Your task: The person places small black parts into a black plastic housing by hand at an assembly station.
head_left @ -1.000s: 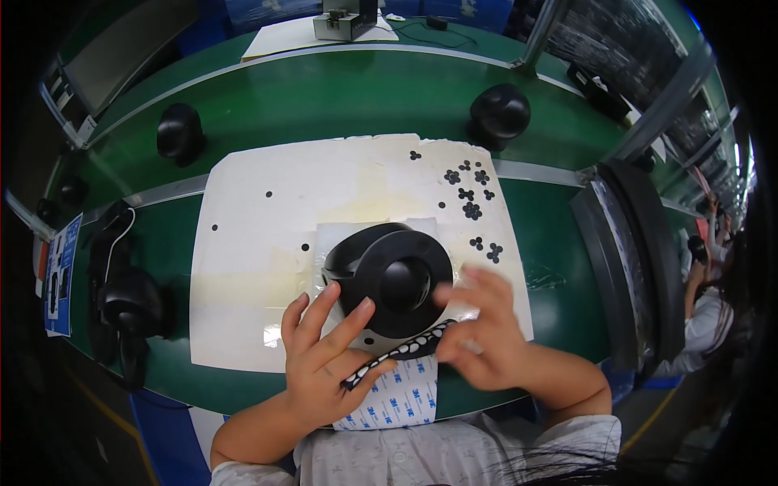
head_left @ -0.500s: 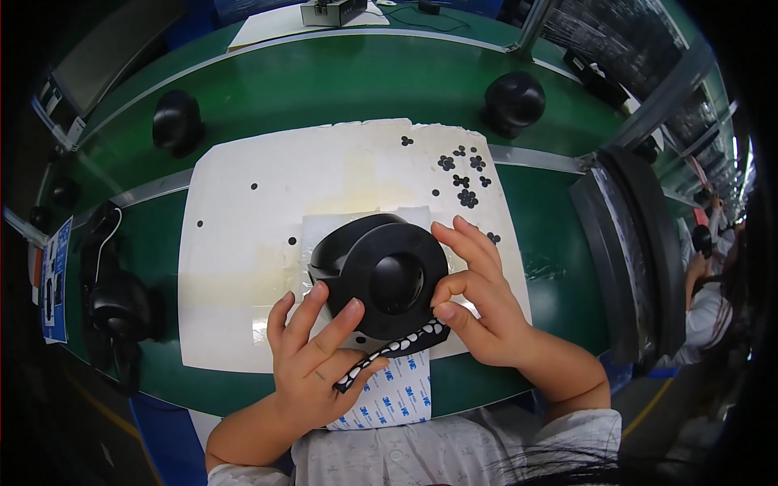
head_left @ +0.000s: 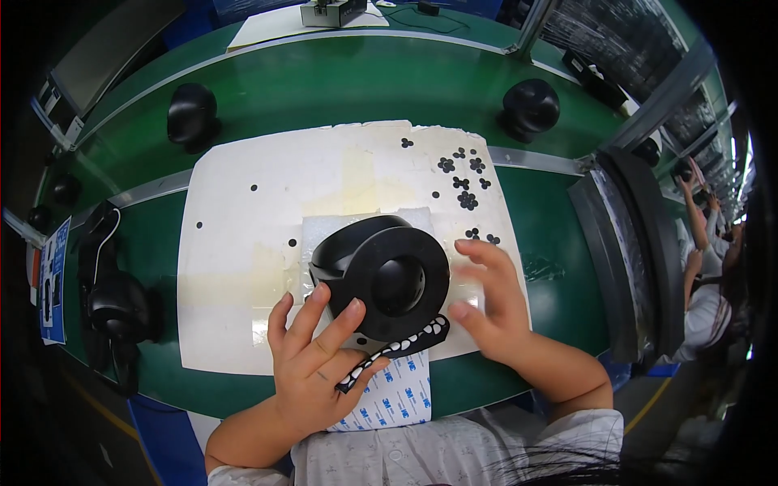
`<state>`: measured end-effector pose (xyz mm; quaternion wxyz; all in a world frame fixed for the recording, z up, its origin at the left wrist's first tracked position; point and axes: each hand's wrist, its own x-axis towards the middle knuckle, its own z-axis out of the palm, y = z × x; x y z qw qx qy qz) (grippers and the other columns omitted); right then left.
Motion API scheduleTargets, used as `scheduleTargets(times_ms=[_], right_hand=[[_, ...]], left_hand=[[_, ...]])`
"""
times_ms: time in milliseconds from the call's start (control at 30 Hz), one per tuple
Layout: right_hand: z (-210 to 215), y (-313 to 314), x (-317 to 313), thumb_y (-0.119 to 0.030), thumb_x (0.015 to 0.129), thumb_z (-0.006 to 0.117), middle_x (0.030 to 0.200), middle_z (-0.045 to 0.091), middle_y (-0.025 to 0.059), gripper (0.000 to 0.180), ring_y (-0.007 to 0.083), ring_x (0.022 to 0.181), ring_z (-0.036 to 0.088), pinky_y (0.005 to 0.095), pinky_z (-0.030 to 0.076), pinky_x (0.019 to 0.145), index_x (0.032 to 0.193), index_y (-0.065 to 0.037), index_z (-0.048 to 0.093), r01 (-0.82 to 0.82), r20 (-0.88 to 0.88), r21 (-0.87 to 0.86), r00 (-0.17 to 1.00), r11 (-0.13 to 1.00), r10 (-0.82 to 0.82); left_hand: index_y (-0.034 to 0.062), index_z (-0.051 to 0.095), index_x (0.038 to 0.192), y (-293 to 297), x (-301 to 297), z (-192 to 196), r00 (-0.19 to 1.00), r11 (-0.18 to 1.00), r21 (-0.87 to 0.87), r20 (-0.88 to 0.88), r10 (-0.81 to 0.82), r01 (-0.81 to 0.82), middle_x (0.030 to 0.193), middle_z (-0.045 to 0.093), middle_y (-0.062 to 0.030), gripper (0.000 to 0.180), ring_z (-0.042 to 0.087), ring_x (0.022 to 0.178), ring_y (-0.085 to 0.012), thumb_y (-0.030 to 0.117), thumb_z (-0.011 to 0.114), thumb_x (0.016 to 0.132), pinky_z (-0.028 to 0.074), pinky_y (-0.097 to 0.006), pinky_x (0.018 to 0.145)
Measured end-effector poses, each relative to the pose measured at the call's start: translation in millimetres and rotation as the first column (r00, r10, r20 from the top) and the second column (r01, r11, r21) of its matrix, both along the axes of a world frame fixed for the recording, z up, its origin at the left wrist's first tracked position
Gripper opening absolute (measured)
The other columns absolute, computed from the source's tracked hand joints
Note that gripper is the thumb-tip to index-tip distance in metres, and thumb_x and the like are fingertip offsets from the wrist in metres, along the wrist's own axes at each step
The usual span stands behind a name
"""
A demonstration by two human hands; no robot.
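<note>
A black rounded housing (head_left: 340,247) with a flat ring face (head_left: 433,271) and a domed hollow in its middle lies tilted on a white foam pad (head_left: 316,223). My left hand (head_left: 312,364) rests its fingertips against the housing's lower left side. Between its thumb and lower fingers it pinches a black strip with white round spots (head_left: 397,347), which slants up to the right below the ring. To the right of the ring, my right hand (head_left: 494,304) is apart from it, fingers spread and somewhat blurred. Whether a tiny piece sits on a fingertip cannot be seen.
Small black round pads (head_left: 468,200) lie in clusters on the white board (head_left: 227,308). White backing paper with blue print (head_left: 405,401) hangs beneath the strip. Black housings (head_left: 192,113) stand on the green belt (head_left: 340,89). Black curved parts (head_left: 640,259) stand at the right.
My right hand has let go at the ring's lower right edge and moved right, fingers opening. The black housings on the green belt have shifted right. My left hand stays put.
</note>
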<state>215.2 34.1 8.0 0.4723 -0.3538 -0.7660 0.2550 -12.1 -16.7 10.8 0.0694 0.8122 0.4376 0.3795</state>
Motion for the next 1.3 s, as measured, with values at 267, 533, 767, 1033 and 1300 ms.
scheduleTargets(times_ms=[267, 533, 767, 1033, 1300], right_hand=[[35.3, 76.2, -10.6, -0.020, 0.083, 0.056, 0.084, 0.059, 0.0008, 0.020, 0.0063, 0.074, 0.054, 0.0197, 0.041, 0.069, 0.095, -0.004, 0.057, -0.480, -0.556, -0.623, 0.827, 0.617, 0.083], [-40.6, 225.6, 10.1, -0.017, 0.078, 0.056, 0.082, 0.057, 0.0039, 0.020, 0.0201, 0.080, 0.054, 0.0296, 0.044, 0.070, 0.095, -0.009, 0.061, 0.335, 0.277, 0.467, 0.823, 0.818, -0.496], [-61.3, 238.9, 52.1, -0.029, 0.080, 0.052, 0.104, 0.057, 0.0062, 0.028, 0.0230, 0.099, 0.051, 0.0341, 0.043, 0.082, 0.097, -0.009, 0.062, 0.427, 0.532, 0.204, 0.707, 0.881, -0.466], [-50.1, 229.0, 165.7, -0.035, 0.078, 0.056, 0.102, 0.059, 0.0121, 0.039, 0.0258, 0.103, 0.050, 0.0405, 0.030, 0.091, 0.104, -0.006, 0.057, 0.841, 0.603, 0.284, 0.217, 0.460, -0.768], [23.0, 121.6, 86.6, -0.017, 0.081, 0.058, 0.078, 0.058, 0.0060, 0.019, 0.0171, 0.068, 0.054, 0.0266, 0.040, 0.062, 0.094, -0.003, 0.059, 0.702, 0.105, 0.192, 0.680, 0.686, -0.726]], left_hand=[[0.0076, 0.058, 0.069, 5.2, -6.5, -0.9, 0.994, 0.989, 0.108, -0.046, -0.101, 0.105, 0.126, 0.044, -0.0165, 0.019, 0.032, 0.120, -0.0417, 0.015, 0.073, 0.059, 0.026, -0.052, 0.090], [0.0059, 0.058, 0.071, 5.3, 4.0, 6.2, 0.985, 0.985, -0.010, -0.022, -0.170, 0.170, 0.114, 0.053, -0.0148, 0.021, 0.047, 0.105, -0.0336, 0.011, 0.072, 0.056, 0.038, -0.044, 0.080], [0.0048, 0.058, 0.072, 3.3, 3.6, 16.1, 0.986, 0.980, -0.112, -0.008, -0.167, 0.165, 0.101, 0.058, -0.0113, 0.020, 0.053, 0.092, -0.0280, 0.008, 0.070, 0.056, 0.042, -0.038, 0.074], [0.0054, 0.059, 0.082, 10.8, -5.7, 8.8, 0.977, 0.925, -0.316, 0.100, -0.188, 0.211, 0.090, 0.061, -0.0090, 0.023, 0.057, 0.082, -0.0249, 0.011, 0.068, 0.063, 0.045, -0.034, 0.067], [0.0021, 0.062, 0.084, 7.0, -3.4, 11.2, 0.936, 0.913, -0.238, 0.203, -0.286, 0.331, 0.074, 0.061, -0.0110, 0.021, 0.058, 0.065, -0.0264, 0.002, 0.065, 0.064, 0.046, -0.033, 0.059]])
